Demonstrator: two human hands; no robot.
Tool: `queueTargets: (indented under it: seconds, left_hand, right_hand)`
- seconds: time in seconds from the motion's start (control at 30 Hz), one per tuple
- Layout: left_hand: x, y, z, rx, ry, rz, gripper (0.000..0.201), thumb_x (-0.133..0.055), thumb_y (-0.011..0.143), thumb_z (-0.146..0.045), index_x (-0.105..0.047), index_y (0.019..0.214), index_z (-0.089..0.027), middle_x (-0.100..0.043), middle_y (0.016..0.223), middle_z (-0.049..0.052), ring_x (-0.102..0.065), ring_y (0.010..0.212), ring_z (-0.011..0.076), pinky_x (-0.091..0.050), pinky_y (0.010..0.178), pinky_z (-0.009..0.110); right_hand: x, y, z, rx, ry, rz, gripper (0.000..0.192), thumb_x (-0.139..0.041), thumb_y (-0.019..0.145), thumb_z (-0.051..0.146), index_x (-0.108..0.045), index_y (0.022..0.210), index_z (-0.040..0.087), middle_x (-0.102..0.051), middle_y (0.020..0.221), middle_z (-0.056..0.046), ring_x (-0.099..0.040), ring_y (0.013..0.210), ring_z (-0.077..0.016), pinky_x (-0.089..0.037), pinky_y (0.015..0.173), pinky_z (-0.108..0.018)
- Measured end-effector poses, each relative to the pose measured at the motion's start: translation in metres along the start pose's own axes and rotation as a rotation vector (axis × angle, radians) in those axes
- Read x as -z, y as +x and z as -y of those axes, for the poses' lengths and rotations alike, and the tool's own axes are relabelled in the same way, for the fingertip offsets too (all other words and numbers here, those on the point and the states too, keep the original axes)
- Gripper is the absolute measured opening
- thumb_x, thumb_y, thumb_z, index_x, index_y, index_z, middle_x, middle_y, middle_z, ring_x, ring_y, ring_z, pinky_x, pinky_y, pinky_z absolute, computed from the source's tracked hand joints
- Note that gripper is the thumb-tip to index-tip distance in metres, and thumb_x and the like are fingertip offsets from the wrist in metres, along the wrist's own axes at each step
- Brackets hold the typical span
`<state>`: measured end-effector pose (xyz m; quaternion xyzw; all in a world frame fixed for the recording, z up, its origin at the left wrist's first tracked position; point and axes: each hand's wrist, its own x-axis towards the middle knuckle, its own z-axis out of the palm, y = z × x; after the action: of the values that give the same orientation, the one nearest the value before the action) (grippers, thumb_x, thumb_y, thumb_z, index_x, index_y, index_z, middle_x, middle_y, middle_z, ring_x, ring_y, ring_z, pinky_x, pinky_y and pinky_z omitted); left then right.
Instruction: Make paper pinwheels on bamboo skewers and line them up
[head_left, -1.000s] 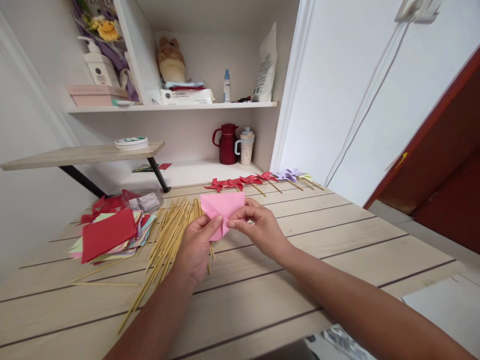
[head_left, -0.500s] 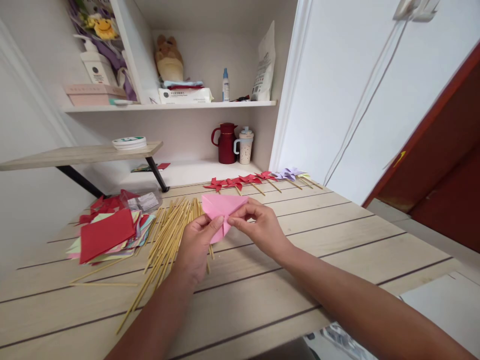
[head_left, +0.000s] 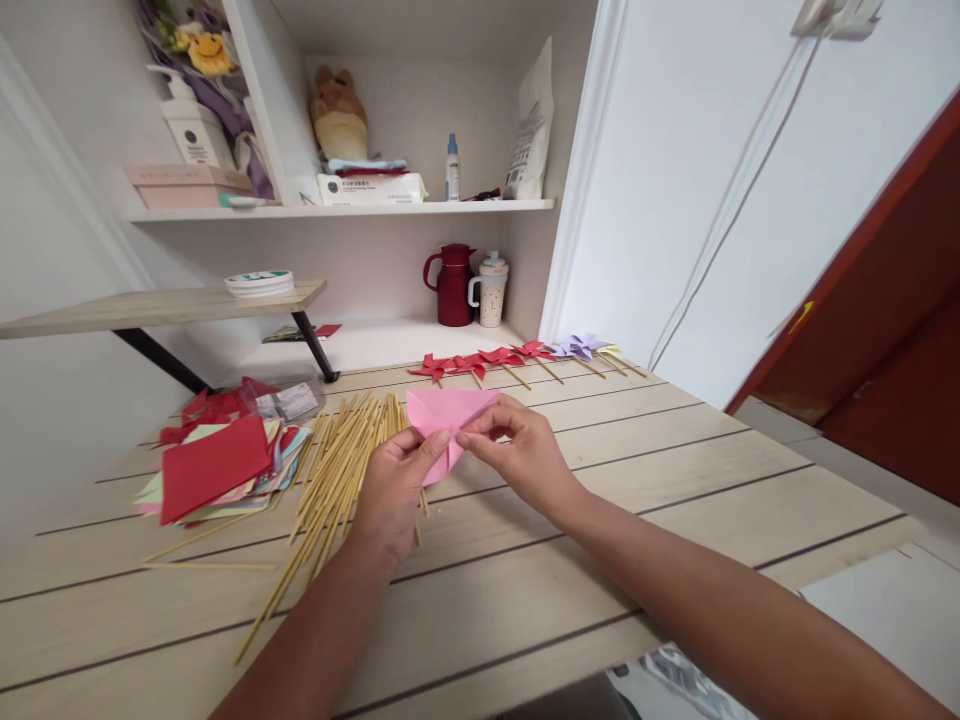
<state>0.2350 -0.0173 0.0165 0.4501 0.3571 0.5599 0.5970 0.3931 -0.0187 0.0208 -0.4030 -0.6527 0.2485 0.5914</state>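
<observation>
A pink sheet of paper [head_left: 452, 408], partly folded, is held up over the table between both hands. My left hand [head_left: 397, 480] is closed on its lower left side, the thumb pressed near the middle. From the right, my right hand [head_left: 525, 455] pinches the paper with thumb and fingertips close to the left thumb. The fingers behind the sheet are hidden. Just left of my left hand lies a loose pile of thin wooden sticks [head_left: 330, 500]. Beyond the paper, red paper pinwheels [head_left: 501, 357] and a purple one [head_left: 579, 347] lie in a row on sticks.
A stack of coloured paper topped with red [head_left: 216, 468] lies at the left, with a clear plastic packet [head_left: 289, 400] behind it. A small wooden riser [head_left: 165, 308] stands at the back left. A dark red jug [head_left: 454, 287] and a tumbler [head_left: 492, 290] stand at the back.
Almost nothing differs. Both hands keep their pinch on the pink paper, which sits very slightly farther right in view.
</observation>
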Motion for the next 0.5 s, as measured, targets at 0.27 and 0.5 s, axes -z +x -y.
queueTargets:
  seconds: [0.27,0.5]
  left_hand:
    - [0.0005,0.0016,0.0018,-0.026,0.046,-0.024,0.034,-0.086,0.068,-0.039,-0.079,0.092,-0.016,-0.079,0.095,0.008,-0.07,0.086,0.0176,-0.052,0.083,0.029]
    - [0.0023,0.002,0.0033,-0.041,0.083,-0.029,0.033,-0.085,0.069,-0.039,-0.079,0.09,-0.016,-0.079,0.093,0.008,-0.069,0.084,0.0174,-0.052,0.08,0.029]
  right_hand:
    - [0.001,-0.0001,0.0002,0.024,-0.004,-0.005,0.015,-0.077,0.079,0.021,-0.069,0.066,0.021,-0.066,0.077,-0.001,-0.061,0.077,-0.0165,-0.047,0.069,-0.03]
    - [0.0003,-0.0001,0.0013,0.015,-0.013,-0.014,0.018,-0.078,0.078,0.021,-0.068,0.063,0.021,-0.066,0.074,-0.001,-0.06,0.074,-0.0161,-0.047,0.068,-0.03]
